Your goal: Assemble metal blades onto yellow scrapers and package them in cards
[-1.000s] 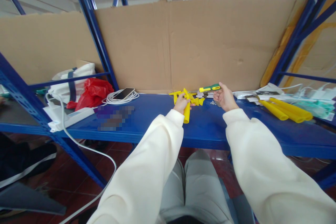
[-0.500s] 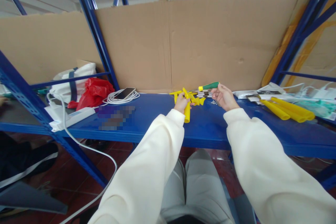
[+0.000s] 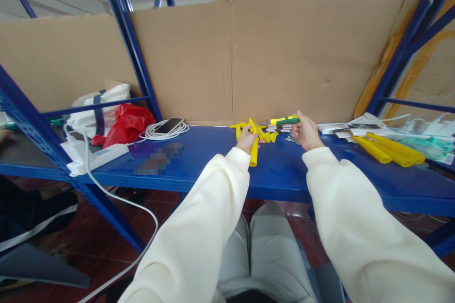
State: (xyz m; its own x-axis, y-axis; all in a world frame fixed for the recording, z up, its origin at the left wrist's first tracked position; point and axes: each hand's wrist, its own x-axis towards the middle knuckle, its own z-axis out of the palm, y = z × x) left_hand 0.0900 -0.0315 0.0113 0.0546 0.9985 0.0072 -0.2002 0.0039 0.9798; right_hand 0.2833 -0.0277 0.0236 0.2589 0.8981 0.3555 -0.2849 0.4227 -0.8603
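My left hand is closed round a yellow plastic assembly of tube and flat arms, held upright on the blue shelf. My right hand grips a screwdriver with a green and yellow handle, lying nearly level and pointing left toward the yellow part. A small stack of dark flat pieces lies just behind, between the two hands.
Cardboard sheet backs the shelf. A phone on a coiled white cable, a red bag and a white bag lie left. Yellow tubes and packets lie right. Blue uprights frame the bay.
The screwdriver handle has turned in my right hand, showing green half a second ago and yellow-green now. My left hand and the yellow part have stayed in place.
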